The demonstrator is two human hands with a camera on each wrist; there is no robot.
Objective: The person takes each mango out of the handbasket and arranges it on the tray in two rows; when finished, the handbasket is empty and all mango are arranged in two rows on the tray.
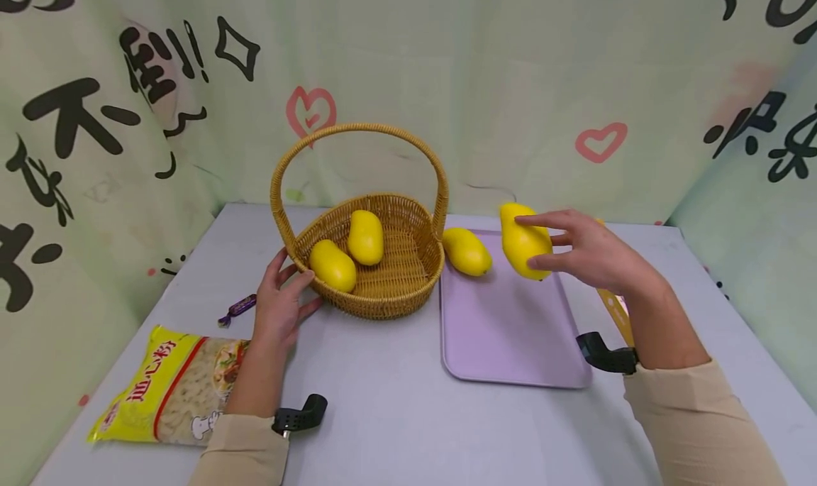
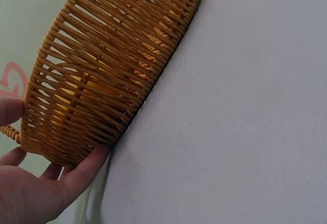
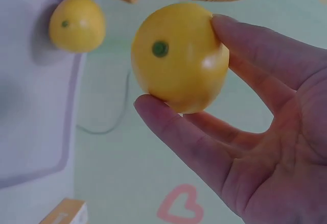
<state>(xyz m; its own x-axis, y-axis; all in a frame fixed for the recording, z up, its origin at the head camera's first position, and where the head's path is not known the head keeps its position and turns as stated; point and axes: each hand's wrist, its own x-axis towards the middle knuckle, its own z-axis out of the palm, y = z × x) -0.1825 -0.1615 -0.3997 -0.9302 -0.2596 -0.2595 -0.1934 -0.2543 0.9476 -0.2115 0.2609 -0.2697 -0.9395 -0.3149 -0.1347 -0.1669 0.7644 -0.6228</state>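
Observation:
My right hand [image 1: 596,252] pinches a yellow mango [image 1: 520,241] between thumb and fingers, above the back of the lilac tray [image 1: 517,344]. In the right wrist view the green stem end of this mango [image 3: 179,66] faces the camera. A second mango [image 1: 468,252] lies at the tray's back left corner. My left hand [image 1: 281,308] holds the near left side of the wicker basket [image 1: 383,307], thumb at the rim and fingers against the woven wall. Two mangoes, one nearer [image 1: 332,266] and one farther back [image 1: 366,238], lie inside the basket on its left.
The basket's tall arched handle [image 1: 360,128] rises over it. A yellow food bag [image 1: 172,387] lies at the front left, partly behind my left forearm, with a purple wrapped candy [image 1: 237,310] beyond it. An orange box [image 1: 615,316] is partly hidden behind my right wrist.

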